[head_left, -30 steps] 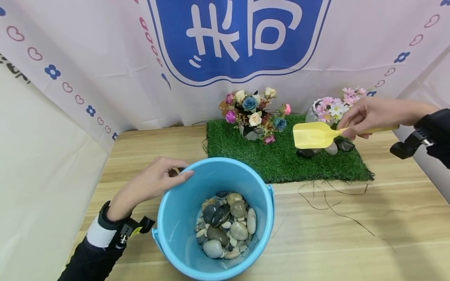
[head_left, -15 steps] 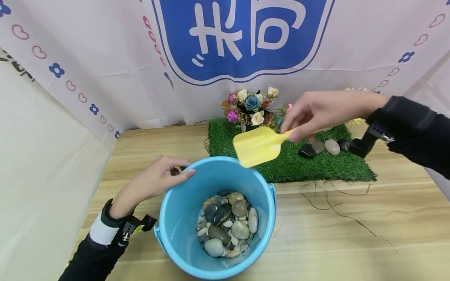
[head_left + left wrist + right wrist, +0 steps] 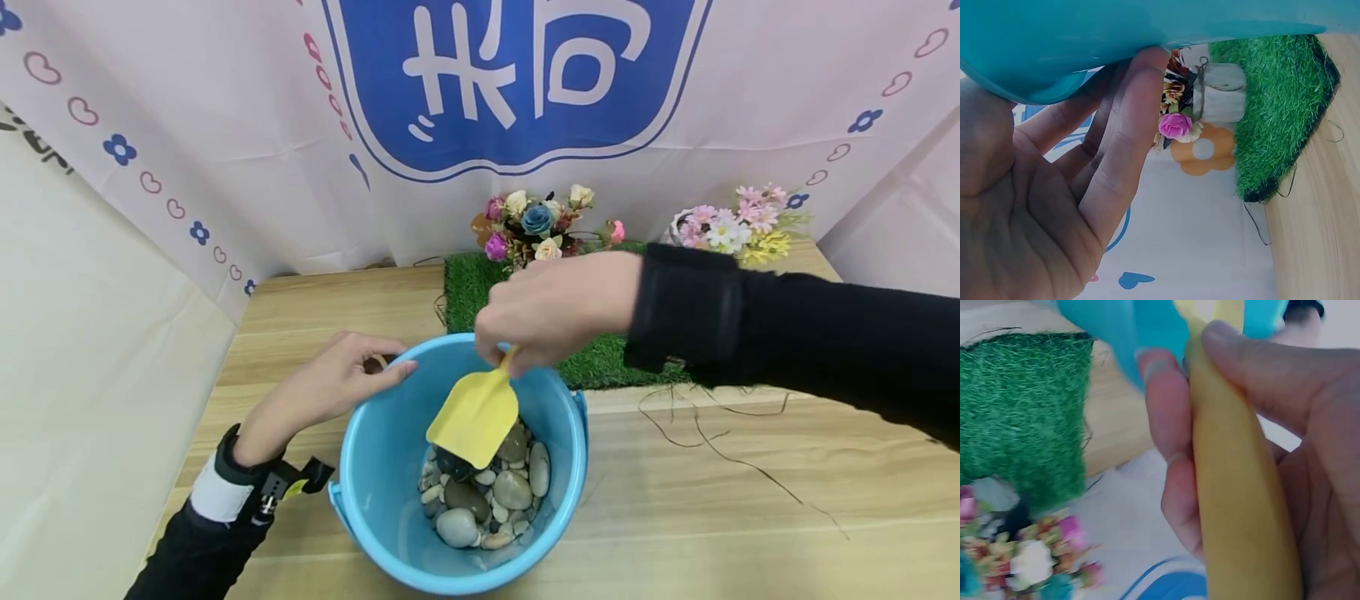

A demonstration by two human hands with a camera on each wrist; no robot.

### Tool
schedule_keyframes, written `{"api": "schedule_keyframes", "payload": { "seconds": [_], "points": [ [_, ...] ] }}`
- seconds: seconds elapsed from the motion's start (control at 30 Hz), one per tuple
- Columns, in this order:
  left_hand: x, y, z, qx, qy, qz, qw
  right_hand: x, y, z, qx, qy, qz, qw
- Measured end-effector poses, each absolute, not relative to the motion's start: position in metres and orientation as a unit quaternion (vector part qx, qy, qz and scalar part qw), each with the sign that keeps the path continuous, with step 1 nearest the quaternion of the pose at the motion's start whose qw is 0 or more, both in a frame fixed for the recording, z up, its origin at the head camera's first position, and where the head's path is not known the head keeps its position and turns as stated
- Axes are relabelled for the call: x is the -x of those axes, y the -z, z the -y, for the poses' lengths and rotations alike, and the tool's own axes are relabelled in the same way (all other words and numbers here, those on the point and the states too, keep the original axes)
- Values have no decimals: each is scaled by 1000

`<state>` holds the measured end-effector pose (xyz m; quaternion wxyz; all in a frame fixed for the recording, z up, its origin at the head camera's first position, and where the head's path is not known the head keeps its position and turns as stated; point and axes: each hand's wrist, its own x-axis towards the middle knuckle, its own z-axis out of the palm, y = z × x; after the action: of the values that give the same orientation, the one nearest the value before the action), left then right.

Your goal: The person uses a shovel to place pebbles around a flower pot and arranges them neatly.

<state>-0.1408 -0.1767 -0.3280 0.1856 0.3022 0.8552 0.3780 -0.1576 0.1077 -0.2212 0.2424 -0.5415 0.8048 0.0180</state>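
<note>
In the head view, a blue plastic bucket (image 3: 382,475) stands on the wooden table with several pebbles (image 3: 467,502) at its bottom, large and small, grey, tan and black. My left hand (image 3: 326,387) holds the bucket's rim at the far left, thumb over the edge and fingers along the outside wall (image 3: 1116,37). My right hand (image 3: 558,308) grips the handle (image 3: 1235,475) of a yellow shovel (image 3: 476,417), thumb on top near the neck. The shovel's blade slants down inside the bucket and overlaps the dark pebbles in this view. Part of the handle is hidden by the hand.
Behind the bucket lies an artificial grass mat (image 3: 465,287), partly covered by the right forearm. A pot of mixed roses (image 3: 536,221) stands on it, with pink and white daisies (image 3: 723,229) farther right. Loose dark strands (image 3: 720,450) lie on the table. A printed cloth (image 3: 247,192) hangs behind.
My right hand has brought the yellow shovel leftward from over the grass mat, and its blade now points down into the bucket. The left hand has stayed on the rim.
</note>
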Motion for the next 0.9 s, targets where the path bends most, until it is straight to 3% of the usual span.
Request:
{"api": "schedule_keyframes", "payload": {
  "seconds": [0.53, 0.9],
  "points": [
    [142, 328, 178, -328, -370, -853, 166, 122, 253, -40, 593, -224, -761, 139],
    [142, 328, 179, -325, -375, -852, 166, 123, 278, -33, 605, -213, -753, 148]
  ]
}}
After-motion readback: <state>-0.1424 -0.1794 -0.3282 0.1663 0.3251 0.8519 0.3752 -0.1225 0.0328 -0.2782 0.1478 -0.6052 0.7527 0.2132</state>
